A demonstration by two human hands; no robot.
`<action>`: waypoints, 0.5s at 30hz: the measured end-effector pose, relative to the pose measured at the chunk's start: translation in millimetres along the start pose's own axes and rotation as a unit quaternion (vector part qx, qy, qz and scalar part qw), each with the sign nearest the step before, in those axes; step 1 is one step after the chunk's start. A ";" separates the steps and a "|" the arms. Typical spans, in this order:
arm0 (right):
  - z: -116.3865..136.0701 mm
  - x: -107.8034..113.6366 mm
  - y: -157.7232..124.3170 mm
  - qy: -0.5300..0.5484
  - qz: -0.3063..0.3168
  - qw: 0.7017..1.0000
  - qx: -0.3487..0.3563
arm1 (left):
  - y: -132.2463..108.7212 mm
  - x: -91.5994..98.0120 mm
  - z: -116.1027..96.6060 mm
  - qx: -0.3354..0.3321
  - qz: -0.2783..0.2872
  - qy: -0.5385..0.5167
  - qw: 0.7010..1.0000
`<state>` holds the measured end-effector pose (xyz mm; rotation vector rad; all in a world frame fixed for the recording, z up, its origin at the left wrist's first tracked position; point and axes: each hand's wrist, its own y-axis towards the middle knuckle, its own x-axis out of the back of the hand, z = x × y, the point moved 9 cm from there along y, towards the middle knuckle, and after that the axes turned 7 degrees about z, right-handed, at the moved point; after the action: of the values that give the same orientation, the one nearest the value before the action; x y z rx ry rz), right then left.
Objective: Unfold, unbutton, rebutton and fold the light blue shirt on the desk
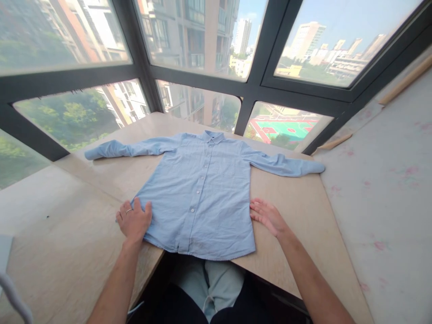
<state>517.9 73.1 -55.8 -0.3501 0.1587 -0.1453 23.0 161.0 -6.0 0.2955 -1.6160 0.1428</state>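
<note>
A light blue button-up shirt [216, 193] lies flat, front side up, its collar toward the window and both sleeves stretched out sideways. Its lower hem reaches past the near edge of the table. My left hand [134, 218], with a ring on one finger, rests palm down on the shirt's lower left side, fingers spread. At the right side edge of the shirt, my right hand [266, 216] is turned on its side, fingers extended, the fingertips touching the fabric's edge. Neither hand grips the cloth.
The pale wooden tabletop [290, 202] meets dark window frames [199, 87] at the back and a flowered wall [378, 202] on the right. A white cable [15, 297] and a pale object's corner [4, 252] are at the far left. My legs show below the table edge.
</note>
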 end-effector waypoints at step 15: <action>-27.3 -57.5 -37.9 0.167 0.116 0.958 -0.202 | 9.1 -7.1 5.5 0.032 0.023 -0.003 0.999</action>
<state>452.5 38.6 -60.4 -0.7099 0.5671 0.0654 15.5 168.9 -12.6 0.3074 -1.6279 0.2289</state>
